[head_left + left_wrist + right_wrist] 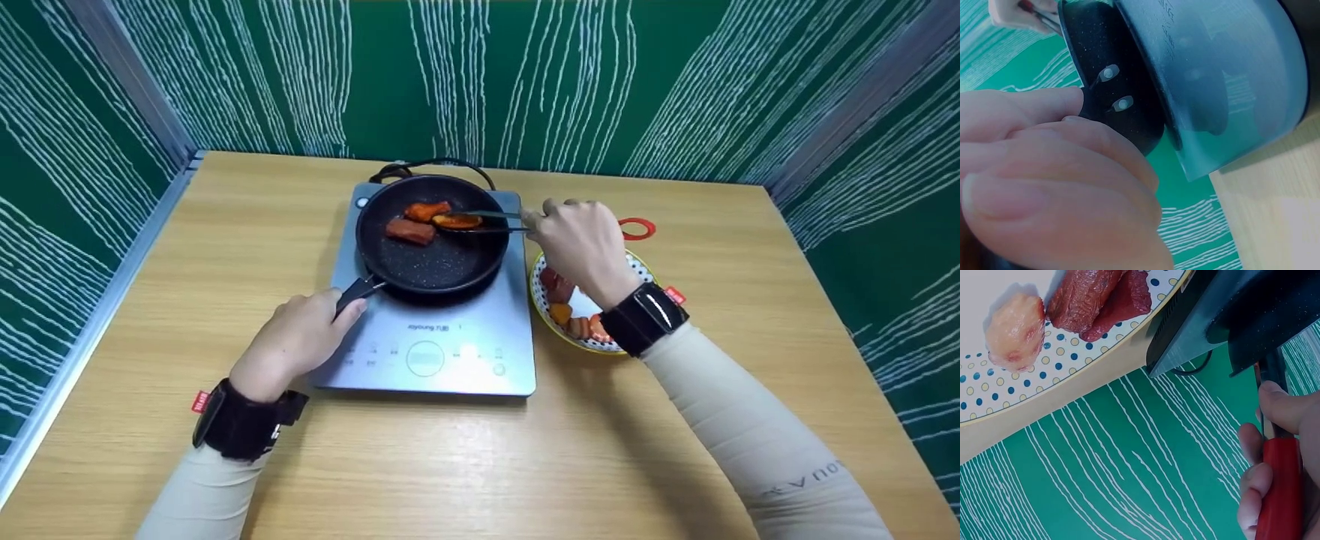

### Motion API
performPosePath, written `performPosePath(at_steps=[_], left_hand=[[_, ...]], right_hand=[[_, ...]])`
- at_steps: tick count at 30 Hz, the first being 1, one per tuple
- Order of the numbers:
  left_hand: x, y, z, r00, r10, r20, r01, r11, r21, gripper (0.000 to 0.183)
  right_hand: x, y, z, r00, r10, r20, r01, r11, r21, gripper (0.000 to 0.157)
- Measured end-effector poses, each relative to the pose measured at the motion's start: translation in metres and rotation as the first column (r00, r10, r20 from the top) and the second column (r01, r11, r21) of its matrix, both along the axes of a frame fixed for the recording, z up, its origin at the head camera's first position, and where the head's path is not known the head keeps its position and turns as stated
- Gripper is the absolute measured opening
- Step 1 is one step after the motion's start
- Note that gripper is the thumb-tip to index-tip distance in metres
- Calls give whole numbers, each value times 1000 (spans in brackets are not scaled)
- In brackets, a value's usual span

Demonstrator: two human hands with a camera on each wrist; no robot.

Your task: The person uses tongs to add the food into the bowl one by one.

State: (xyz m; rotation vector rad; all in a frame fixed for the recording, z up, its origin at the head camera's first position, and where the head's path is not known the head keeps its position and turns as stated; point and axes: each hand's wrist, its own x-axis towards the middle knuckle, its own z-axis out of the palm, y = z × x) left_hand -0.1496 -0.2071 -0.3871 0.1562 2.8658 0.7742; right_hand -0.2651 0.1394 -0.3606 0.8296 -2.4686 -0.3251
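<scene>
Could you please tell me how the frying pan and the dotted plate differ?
The frying pan is dark and speckled inside; the dotted plate is white with a yellow rim. The frying pan sits on the induction cooktop, the dotted plate on the table. Both are round and hold food pieces.

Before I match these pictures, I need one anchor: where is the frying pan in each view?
Head: frying pan just above and left of centre.
Left wrist: frying pan at the top, left of centre.
Right wrist: frying pan in the upper right corner.
Shared landmark: the cooktop.
</scene>
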Motion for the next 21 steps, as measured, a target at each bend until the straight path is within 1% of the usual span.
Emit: performPosePath(at_steps=[8, 15, 21], left_hand=[[-1, 0, 0, 1000, -3, 3, 3, 1000, 1, 41], [0, 0, -1, 1000, -2, 1, 2, 1000, 0, 41], [0, 0, 0, 1000, 0, 4, 0, 1000, 3, 41]], right_hand=[[0, 2, 2, 999, -18, 42, 18, 1000, 5, 27], [4, 4, 7, 999, -11, 41, 11, 1000, -1, 29], [11, 9, 13, 999, -12, 37, 12, 1000, -3, 30]])
